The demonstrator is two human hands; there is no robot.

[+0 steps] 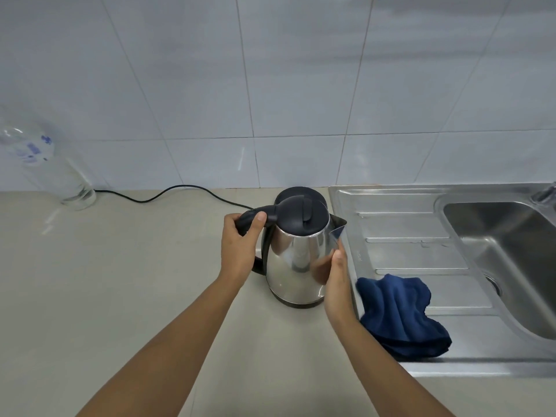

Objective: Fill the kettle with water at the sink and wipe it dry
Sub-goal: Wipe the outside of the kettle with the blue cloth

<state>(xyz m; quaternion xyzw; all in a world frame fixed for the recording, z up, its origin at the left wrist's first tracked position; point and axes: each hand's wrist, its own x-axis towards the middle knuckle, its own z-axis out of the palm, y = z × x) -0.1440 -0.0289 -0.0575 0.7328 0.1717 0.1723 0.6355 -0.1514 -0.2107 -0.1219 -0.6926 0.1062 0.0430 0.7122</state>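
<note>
A steel kettle (pixel 296 260) with a black lid and black handle is at the counter's middle, tilted a little, its spout toward the sink. My left hand (pixel 240 248) is closed around the handle, thumb on top. My right hand (pixel 338 284) lies flat against the kettle's right side below the spout. Behind the kettle its black base (pixel 296 192) shows, partly hidden. A dark blue cloth (pixel 400 317) lies crumpled on the steel drainboard (pixel 415 254), just right of my right hand. The sink basin (pixel 511 266) is at the far right.
A black power cord (pixel 168 195) runs along the counter's back from the left to the base. A clear plastic bottle (pixel 51 170) stands at the back left. The beige counter (pixel 120 281) stretches left. A tiled wall closes the back. Part of the tap (pixel 544 192) shows at the right edge.
</note>
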